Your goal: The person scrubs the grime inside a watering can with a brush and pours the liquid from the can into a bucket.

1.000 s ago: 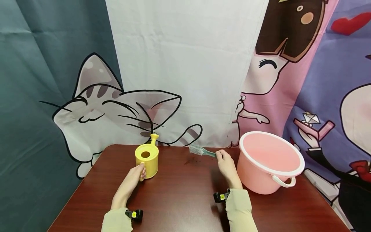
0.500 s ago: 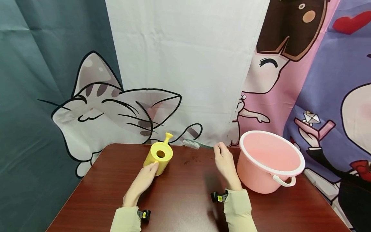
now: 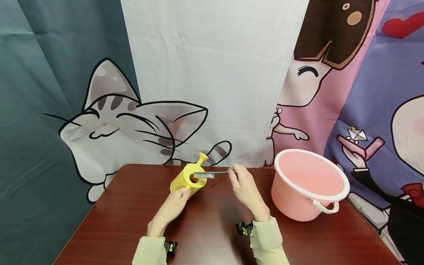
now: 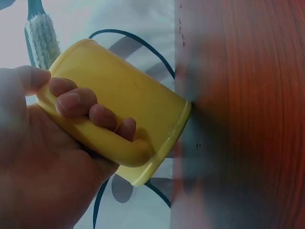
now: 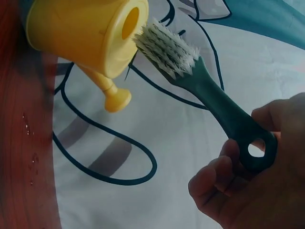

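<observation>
A yellow watering can (image 3: 180, 182) leans to the right over the table, its spout toward the back. My left hand (image 3: 171, 207) grips the can by its handle, the fingers wrapped round it in the left wrist view. My right hand (image 3: 246, 187) holds a green scrubbing brush (image 5: 214, 102) by the end of its handle, near the hanging hole. The white bristles (image 5: 167, 47) are right at the round opening in the can's top. In the head view the brush head overlaps that opening.
A pink bucket (image 3: 289, 204) with a white rim and handle stands on the right of the brown wooden table (image 3: 208, 239). Small water drops (image 5: 33, 162) lie on the tabletop near the back edge. A cartoon-printed cloth (image 3: 212, 73) hangs behind the table.
My left hand has tilted the watering can and moved it to the right. The brush in my right hand has come left, from above the table to the can's opening.
</observation>
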The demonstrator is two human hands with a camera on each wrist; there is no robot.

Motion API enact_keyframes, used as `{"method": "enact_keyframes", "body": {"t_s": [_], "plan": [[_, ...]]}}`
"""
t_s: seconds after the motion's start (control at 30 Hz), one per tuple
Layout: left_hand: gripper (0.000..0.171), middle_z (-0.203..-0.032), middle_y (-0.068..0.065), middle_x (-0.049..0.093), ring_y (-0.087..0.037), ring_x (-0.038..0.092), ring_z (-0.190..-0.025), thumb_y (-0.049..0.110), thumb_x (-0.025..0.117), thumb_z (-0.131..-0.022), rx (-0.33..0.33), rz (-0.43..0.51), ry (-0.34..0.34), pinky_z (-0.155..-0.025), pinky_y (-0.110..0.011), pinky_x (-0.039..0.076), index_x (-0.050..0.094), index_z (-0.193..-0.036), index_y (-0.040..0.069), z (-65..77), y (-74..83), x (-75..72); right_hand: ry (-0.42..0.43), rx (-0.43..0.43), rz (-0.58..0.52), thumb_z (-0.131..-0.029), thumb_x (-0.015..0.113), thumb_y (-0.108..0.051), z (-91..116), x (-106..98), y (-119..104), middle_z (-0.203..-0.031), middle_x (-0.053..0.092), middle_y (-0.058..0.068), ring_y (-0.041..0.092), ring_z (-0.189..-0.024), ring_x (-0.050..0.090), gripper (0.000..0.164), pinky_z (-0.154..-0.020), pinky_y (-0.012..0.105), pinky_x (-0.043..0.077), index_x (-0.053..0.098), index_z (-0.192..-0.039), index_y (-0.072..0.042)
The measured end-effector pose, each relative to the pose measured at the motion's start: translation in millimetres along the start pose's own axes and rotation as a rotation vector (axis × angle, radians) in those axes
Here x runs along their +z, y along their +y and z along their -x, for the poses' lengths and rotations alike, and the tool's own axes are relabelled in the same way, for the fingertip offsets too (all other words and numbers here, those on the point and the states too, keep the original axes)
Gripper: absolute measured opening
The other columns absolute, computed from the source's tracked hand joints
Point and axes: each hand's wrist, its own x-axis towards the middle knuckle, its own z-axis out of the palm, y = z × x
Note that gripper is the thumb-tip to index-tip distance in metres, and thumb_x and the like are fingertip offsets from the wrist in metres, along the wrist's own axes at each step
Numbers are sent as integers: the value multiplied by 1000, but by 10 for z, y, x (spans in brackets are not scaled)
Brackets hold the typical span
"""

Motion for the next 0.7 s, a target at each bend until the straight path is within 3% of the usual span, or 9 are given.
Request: {"method": "enact_keyframes", "body": {"t_s": [0.17,0.5,0.7], "plan": [[36,-67,7,32,-9,37,-63,33,45,-105,29,-48,11,-63,-29,34,49,-73,16,3,16,20,-50,-28,29,-100,51,-9,12,14,-52,-82,46,-4,13,-76,45,14,-67,33,41,56,-88,-12],[36,-65,8,32,-7,36,-61,30,47,-104,50,-66,-21,-62,-29,35,48,-70,17,0,76,47,-74,-63,128,-99,54,-11,44,-19,-201,-86,44,-3,13,-75,45,7,-67,32,43,56,-94,-15],[36,-64,8,34,-7,35,-59,29,48,-103,67,-91,-52,-60,-27,34,47,-69,17,9,99,62,-127,-103,145,-99,55,-12,67,150,-204,-90,45,-1,13,-77,48,5,-71,31,46,59,-98,-11]]}}
